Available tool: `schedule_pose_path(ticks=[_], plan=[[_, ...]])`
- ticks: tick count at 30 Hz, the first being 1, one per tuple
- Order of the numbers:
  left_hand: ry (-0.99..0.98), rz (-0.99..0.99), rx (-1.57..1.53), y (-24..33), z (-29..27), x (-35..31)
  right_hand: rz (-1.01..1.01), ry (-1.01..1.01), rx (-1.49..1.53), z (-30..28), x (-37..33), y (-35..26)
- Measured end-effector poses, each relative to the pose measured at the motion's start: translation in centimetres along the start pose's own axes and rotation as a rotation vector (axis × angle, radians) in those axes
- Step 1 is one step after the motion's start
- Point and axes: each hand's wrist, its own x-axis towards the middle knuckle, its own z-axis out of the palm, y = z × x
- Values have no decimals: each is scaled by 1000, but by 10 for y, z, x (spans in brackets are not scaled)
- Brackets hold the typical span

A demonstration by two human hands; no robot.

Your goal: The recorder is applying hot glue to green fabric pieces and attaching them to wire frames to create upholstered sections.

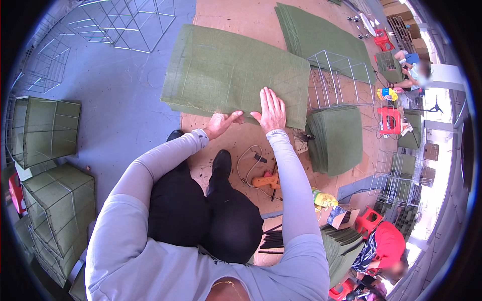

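I see large rectangular green fabric sheet [226,70] lying flat on brown cardboard floor covering [236,145], near its left edge. My right hand [271,111] flat, fingers spread, pressing sheet's near edge. My left hand [221,123] just beside, thumb and finger pinching same edge. One orange glue gun [265,180] below.

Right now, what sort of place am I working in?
Probably a small workshop floor where wire frames get covered in green fabric. Your right hand presses on a stack of green fabric sheets, bare wire frames stand nearby, fabric-covered cubes are piled at your left, and an orange glue gun lies by your feet.
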Motion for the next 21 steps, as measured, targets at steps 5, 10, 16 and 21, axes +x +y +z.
schedule_pose_path(ticks=[5, 10, 16, 21], plan=[[16, 71, -25, -19, -9, 4, -20, -58, 53, -12, 13, -23], [-76, 92, -96, 8, -10, -16, -14, -76, 125, -3, 29, -43], [43, -82, -448, 30, -31, -31, -22, -117, 85, -5, 29, -41], [52, 0, -194, 8, -34, -35, -29, -115, 78, 1, 26, -43]])
